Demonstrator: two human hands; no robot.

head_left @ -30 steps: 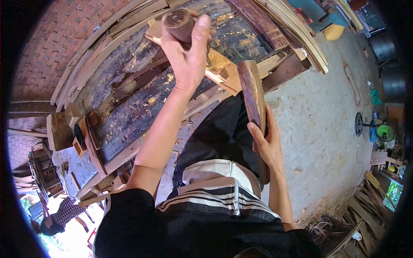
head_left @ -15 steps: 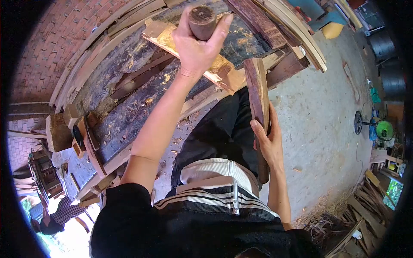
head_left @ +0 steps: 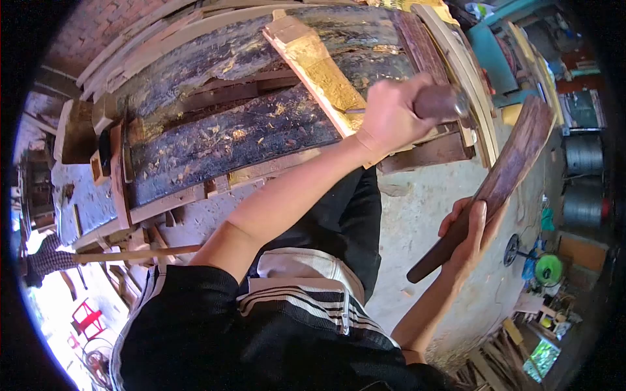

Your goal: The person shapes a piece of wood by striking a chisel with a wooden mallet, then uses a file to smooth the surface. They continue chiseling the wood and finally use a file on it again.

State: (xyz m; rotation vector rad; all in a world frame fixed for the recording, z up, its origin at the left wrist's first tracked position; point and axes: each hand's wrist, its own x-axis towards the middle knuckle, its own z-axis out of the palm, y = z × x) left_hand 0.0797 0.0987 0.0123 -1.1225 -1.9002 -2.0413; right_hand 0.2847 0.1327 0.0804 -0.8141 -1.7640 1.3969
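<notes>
My left hand (head_left: pixel 394 116) is wrapped round a thick, dark wooden handle (head_left: pixel 440 103), its round end turned to the right. A thin grey tip shows to the left of that fist, against a pale carved board (head_left: pixel 316 62) that lies slanted across the dark workbench (head_left: pixel 241 140). The board's middle is yellowish and hollowed. Lower right, my right hand (head_left: pixel 471 236) grips the narrow part of a long wooden club (head_left: pixel 515 159), held clear of the bench with its wide end pointing up and right.
Wood chips lie scattered over the bench. Wooden blocks (head_left: pixel 77 130) stand at its left end, and long strips (head_left: pixel 456 65) lie along its right. A person (head_left: pixel 51 255) is at the far left. A green fan (head_left: pixel 548 268) stands on the right beside scrap wood.
My left hand has moved right and down, and its handle has tipped over to the right. The club has swung out to the right with my right hand. The view has shifted too.
</notes>
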